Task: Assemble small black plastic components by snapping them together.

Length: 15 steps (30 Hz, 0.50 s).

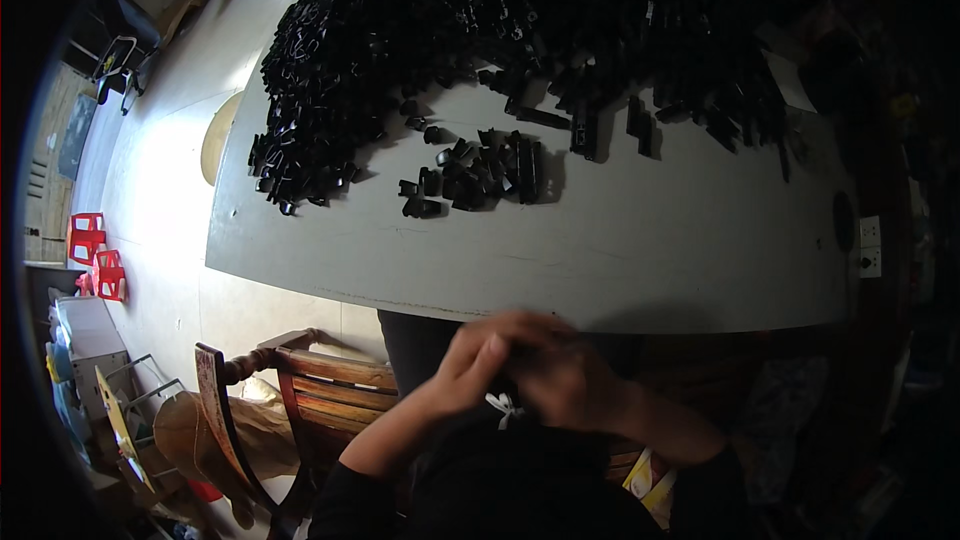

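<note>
My left hand (476, 358) and my right hand (572, 386) are brought together in front of my body, just off the near edge of the white table (640, 260). The left fingers are closed and reach across toward the right hand. Curled and slightly blurred, the right hand presses in against them. Whatever they grip is dark or hidden between the palms, and I cannot make it out. On the table beyond lies a small cluster of short black plastic pieces (470, 175), with a few longer black strips (528, 168) standing at its right side.
A large heap of black plastic parts (340, 70) covers the far side of the table. At the left stand a wooden chair (335, 380) and red plastic stools (110, 275) on the pale floor (150, 210). White wall sockets (870, 247) are at the right.
</note>
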{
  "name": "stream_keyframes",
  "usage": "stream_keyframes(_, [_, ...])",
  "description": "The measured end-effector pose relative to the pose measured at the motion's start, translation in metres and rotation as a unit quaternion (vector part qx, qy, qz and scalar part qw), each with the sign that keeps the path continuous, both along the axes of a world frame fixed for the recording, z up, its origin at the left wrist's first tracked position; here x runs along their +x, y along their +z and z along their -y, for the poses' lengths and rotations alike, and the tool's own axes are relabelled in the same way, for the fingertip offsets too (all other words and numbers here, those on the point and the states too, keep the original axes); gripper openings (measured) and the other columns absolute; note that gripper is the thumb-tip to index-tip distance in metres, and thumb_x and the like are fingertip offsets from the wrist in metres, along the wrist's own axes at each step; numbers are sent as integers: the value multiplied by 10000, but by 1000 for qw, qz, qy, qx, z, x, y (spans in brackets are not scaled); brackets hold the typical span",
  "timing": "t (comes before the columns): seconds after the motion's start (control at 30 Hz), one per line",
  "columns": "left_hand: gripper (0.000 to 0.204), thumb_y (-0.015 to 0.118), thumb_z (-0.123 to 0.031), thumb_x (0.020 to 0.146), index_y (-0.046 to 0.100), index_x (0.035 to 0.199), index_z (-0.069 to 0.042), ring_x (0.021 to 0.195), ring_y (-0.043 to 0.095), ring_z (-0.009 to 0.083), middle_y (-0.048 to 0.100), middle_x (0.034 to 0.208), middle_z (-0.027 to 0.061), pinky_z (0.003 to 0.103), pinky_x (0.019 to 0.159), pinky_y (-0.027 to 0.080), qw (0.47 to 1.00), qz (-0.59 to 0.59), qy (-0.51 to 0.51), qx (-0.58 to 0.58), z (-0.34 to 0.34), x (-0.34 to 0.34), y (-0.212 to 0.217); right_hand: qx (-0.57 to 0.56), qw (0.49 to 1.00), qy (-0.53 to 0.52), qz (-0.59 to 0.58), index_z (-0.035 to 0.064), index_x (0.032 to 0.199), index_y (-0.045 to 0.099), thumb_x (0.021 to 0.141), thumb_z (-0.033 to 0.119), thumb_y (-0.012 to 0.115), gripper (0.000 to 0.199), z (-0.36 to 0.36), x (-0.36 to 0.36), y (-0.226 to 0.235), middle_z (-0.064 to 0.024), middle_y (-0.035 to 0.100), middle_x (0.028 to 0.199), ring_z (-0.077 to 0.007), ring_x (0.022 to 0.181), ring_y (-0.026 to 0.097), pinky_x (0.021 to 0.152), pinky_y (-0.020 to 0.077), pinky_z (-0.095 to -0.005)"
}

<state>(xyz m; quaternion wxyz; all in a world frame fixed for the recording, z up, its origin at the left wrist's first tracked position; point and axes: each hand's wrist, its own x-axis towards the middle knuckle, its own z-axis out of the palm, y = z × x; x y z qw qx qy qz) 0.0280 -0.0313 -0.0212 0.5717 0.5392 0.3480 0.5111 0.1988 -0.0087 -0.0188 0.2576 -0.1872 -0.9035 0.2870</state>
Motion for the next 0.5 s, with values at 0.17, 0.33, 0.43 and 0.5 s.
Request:
stream_keyframes(0.17, [179, 602, 16, 778, 618, 952, -21, 938, 576, 313, 606, 998, 131, 376, 821, 463, 836, -453, 272, 146, -40, -50, -28, -70, 970, -221, 78, 41, 1003, 545, 597, -114, 619, 441, -96, 15, -17, -148, 598, 977, -336, 970, 598, 828, 497, -381])
stream_keyframes(0.33, [249, 605, 9, 751, 583, 988, -62, 944, 534, 288, 591, 1012, 80, 382, 807, 444, 745, -603, 260, 116, -63, -69, -37, 77, 933, -331, 121, 78, 1056, 602, 661, -137, 626, 450, -183, 18, -35, -77, 608, 1071, -269, 947, 620, 780, 524, -355])
stream_keyframes(0.43, [233, 614, 2, 741, 578, 958, -74, 904, 530, 277, 592, 978, 67, 378, 780, 439, 727, -628, 248, 126, -63, -71, -35, 174, 935, -270, 151, 86, 1009, 620, 697, -124, 593, 377, -193, 13, -36, -50, 608, 1033, -252, 898, 620, 730, 528, -351])
stream_keyframes(0.5, [266, 623, 5, 735, 586, 989, -65, 898, 540, 270, 587, 942, 69, 380, 782, 446, 736, -617, 249, 126, -61, -68, -31, 183, 938, -226, 189, 77, 999, 613, 714, -113, 579, 344, -184, 12, -34, -50, 602, 1002, -260, 874, 615, 709, 526, -357])
